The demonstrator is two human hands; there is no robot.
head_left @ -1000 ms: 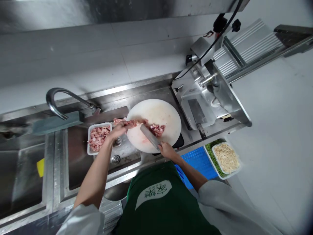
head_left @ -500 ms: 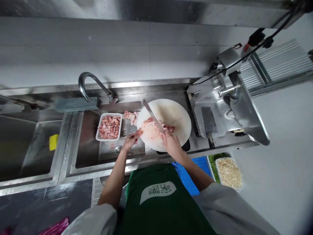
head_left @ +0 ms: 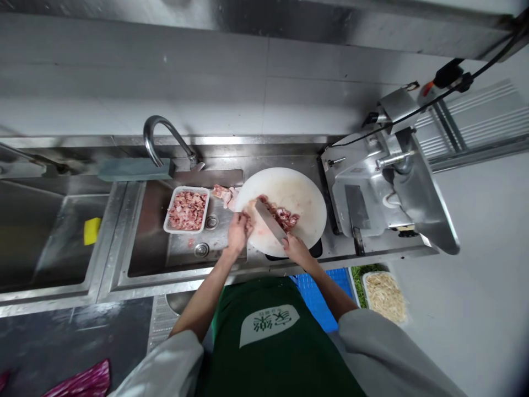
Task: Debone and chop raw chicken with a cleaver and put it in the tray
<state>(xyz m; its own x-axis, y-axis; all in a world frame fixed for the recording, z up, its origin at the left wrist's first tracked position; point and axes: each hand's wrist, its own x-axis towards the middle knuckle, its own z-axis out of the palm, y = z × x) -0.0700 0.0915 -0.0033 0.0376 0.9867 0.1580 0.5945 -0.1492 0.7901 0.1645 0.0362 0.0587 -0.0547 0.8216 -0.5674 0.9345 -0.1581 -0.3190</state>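
Observation:
My right hand (head_left: pixel 296 251) is wrapped round the handle of a cleaver (head_left: pixel 268 221). The blade lies flat-looking and slanted over the round white cutting board (head_left: pixel 308 190), pointing up and left. Chopped raw meat pieces (head_left: pixel 286 218) lie in a strip along the blade's far side. At the board's left edge my left hand (head_left: pixel 237 232) is closed on a piece of raw meat (head_left: pixel 249 221), mostly covered by the fingers. Just beyond that hand, a larger raw meat piece (head_left: pixel 225 194) with pale skin rests beside the board, over the sink.
A white basket (head_left: pixel 166 223) of cut meat stands in the sink (head_left: pixel 152 248), under a curved faucet (head_left: pixel 151 138). On the right is a metal slicer (head_left: pixel 397 160) with another cleaver (head_left: pixel 355 212) by it. A yellow sponge (head_left: pixel 91 230) lies in the left sink.
My left hand has moved right, from over the sink to the board's edge. The cleaver has shifted nearer to me, and the chopped pieces now sit together on its far side.

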